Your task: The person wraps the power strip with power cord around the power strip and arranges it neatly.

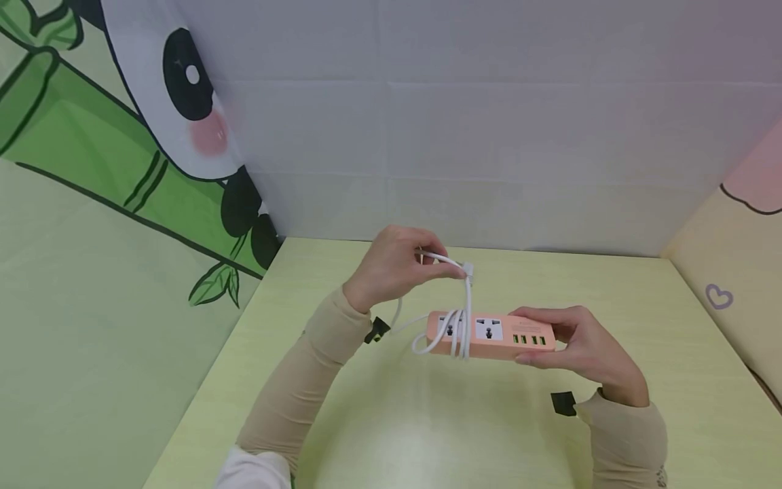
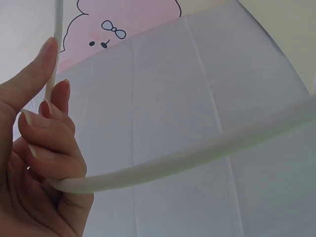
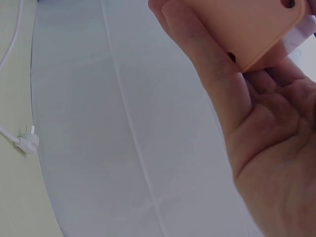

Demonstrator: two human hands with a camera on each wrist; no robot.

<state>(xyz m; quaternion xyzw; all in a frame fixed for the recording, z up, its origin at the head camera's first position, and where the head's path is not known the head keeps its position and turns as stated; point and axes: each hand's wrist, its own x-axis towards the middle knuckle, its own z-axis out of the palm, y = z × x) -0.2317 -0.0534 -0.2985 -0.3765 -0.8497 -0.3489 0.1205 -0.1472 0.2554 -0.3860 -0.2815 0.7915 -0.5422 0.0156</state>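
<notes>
A pink power strip [image 1: 510, 350] with white sockets is held above the table, its right end gripped between the thumb and fingers of my right hand [image 1: 580, 343] [image 3: 266, 123]. White cable [image 1: 468, 305] [image 2: 197, 157] winds around the strip's left part and rises to my left hand [image 1: 403, 265] [image 2: 44, 143], whose curled fingers and thumb hold it. In the right wrist view the strip's pink end [image 3: 242, 29] rests in the hand. A white plug [image 3: 28, 143] lies on the table; in the head view it shows beside the left thumb.
The pale yellow-green table [image 1: 476, 421] meets a grey-white backdrop [image 1: 476, 136] behind. Cartoon-printed panels stand at the left [image 1: 91, 285] and right [image 1: 733, 258]. Black tabs [image 1: 563, 403] show near both wrists.
</notes>
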